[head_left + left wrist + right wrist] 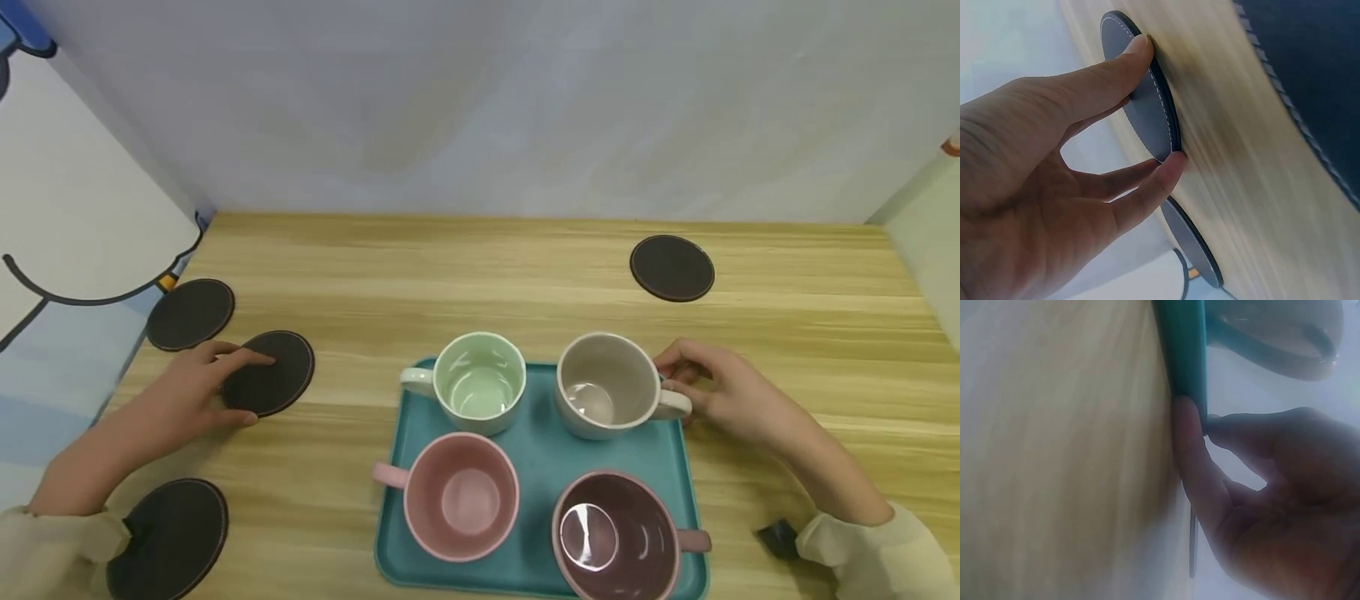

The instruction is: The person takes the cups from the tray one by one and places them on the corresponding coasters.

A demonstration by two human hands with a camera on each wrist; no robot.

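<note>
At the left of the head view my left hand [180,396] spans a round black coaster [281,379] lying on the wooden table. The left wrist view shows thumb and fingertips at opposite edges of this stitched coaster [1147,112], gripping it. On the right, my right hand [738,400] pinches the rim near the far right corner of a teal tray [536,475]; thumb and finger meet on its edge [1186,356] in the right wrist view. The tray bears a pale green mug [480,387], a beige mug [600,375], a pink mug [461,500] and a mauve mug [618,542], all upright.
More black coasters lie about: one at the far left edge [191,313], one near the left sleeve [176,542], one at the back right [672,267]. A small black object [780,539] sits by the right sleeve. A pale wall [510,108] closes off the table's back.
</note>
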